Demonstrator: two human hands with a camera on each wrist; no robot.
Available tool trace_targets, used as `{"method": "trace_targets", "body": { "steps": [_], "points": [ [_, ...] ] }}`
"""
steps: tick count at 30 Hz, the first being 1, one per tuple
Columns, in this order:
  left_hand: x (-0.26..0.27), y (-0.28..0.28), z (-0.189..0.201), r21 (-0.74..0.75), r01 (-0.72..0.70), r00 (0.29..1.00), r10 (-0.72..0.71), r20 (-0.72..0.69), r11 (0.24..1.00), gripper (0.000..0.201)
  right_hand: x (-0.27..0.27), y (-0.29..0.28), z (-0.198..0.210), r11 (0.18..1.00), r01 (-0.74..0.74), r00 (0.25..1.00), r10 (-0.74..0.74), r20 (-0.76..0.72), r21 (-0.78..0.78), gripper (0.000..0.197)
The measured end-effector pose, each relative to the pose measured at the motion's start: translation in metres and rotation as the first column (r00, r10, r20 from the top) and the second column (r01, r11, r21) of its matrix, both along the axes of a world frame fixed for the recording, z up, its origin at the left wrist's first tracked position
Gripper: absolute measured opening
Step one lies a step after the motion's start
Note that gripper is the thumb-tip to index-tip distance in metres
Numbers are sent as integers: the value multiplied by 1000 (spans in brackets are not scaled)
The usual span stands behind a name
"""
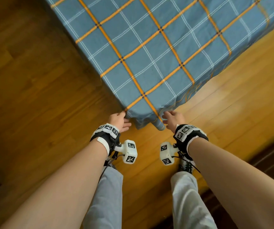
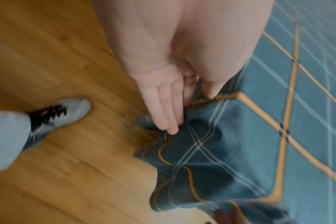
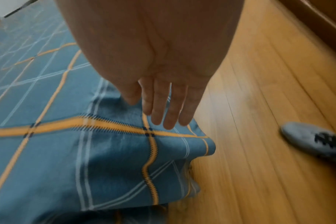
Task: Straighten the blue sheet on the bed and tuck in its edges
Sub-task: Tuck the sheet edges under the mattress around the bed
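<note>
The blue sheet point(image 1: 149, 47), checked with orange and white lines, lies flat over the bed, whose corner points at me. Its loose corner point(image 1: 147, 119) hangs in folds toward the floor. My left hand point(image 1: 120, 119) is at the left side of that corner. In the left wrist view its fingers point(image 2: 167, 115) lie straight against the hanging fabric point(image 2: 230, 151), the thumb tip on an orange stripe, a fold rising between thumb and forefinger. My right hand point(image 1: 172, 119) is at the corner's right side, fingers point(image 3: 163, 109) straight, just over the draped sheet point(image 3: 105, 151), gripping nothing.
Wooden floor point(image 1: 34, 80) runs along both sides of the bed. My legs in pale trousers point(image 1: 106, 195) and grey laced shoes point(image 2: 67, 112) point(image 3: 307, 139) stand just before the corner. Dark furniture point(image 1: 273, 154) edges the floor at lower right.
</note>
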State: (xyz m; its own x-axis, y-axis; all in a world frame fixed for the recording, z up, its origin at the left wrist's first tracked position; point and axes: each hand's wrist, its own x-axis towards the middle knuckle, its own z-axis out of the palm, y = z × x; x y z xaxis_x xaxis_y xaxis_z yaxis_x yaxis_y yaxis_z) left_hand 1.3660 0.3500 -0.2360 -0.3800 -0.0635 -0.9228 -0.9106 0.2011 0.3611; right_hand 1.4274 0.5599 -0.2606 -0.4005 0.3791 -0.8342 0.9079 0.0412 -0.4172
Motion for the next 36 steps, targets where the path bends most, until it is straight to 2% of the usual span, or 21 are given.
{"method": "trace_targets", "body": {
  "steps": [2, 4, 8, 10, 14, 18, 21, 23, 25, 28, 31, 33, 34, 36],
  "points": [
    [2, 1, -9, 146, -186, 982, 178, 68, 972, 38, 0, -5, -4, 955, 204, 978, -208, 5, -214, 28],
    [2, 0, -27, 252, -353, 935, 327, 139, 901, 47, -1, -8, -14, 887, 300, 949, -316, 12, -351, 31],
    [1, 1, -70, 364, -519, 854, 448, 265, 773, 64, 8, -10, -53, 713, 430, 873, -484, 55, -554, 33],
    [2, -1, -87, 400, -563, 826, 481, 295, 723, 64, 10, -10, -69, 617, 459, 832, -550, 66, -639, 26],
    [7, -9, -107, 453, -563, 825, 503, 258, 691, 68, 12, -10, -87, 511, 472, 785, -615, 78, -719, 22],
    [14, 1, -112, 470, -578, 811, 534, 239, 667, 70, 10, -9, -97, 395, 517, 724, -676, 141, -759, 49],
    [15, 1, -116, 509, -582, 805, 537, 251, 634, 81, 3, -9, -96, 415, 507, 736, -664, 129, -755, 73],
    [18, 5, -119, 584, -596, 785, 551, 282, 551, 86, 1, -9, -95, 425, 495, 736, -669, 106, -758, 83],
    [20, 12, -120, 650, -601, 767, 562, 308, 464, 81, 2, -11, -92, 384, 497, 694, -714, 91, -778, 84],
    [16, 15, -125, 654, -575, 785, 555, 274, 491, 61, 9, -11, -87, 375, 427, 692, -721, 30, -823, 81],
    [12, 12, -123, 638, -584, 785, 551, 284, 502, 57, 24, -7, -89, 519, 424, 762, -647, -17, -742, 63],
    [12, 9, -118, 627, -561, 805, 532, 262, 541, 57, 40, -9, -100, 615, 472, 822, -566, 64, -631, 50],
    [12, 10, -114, 620, -551, 813, 526, 249, 558, 58, 49, -13, -105, 623, 491, 841, -522, 143, -609, 50],
    [10, 12, -105, 604, -550, 814, 531, 234, 577, 59, 57, -27, -108, 565, 504, 855, -434, 284, -653, 62]
  ]
}}
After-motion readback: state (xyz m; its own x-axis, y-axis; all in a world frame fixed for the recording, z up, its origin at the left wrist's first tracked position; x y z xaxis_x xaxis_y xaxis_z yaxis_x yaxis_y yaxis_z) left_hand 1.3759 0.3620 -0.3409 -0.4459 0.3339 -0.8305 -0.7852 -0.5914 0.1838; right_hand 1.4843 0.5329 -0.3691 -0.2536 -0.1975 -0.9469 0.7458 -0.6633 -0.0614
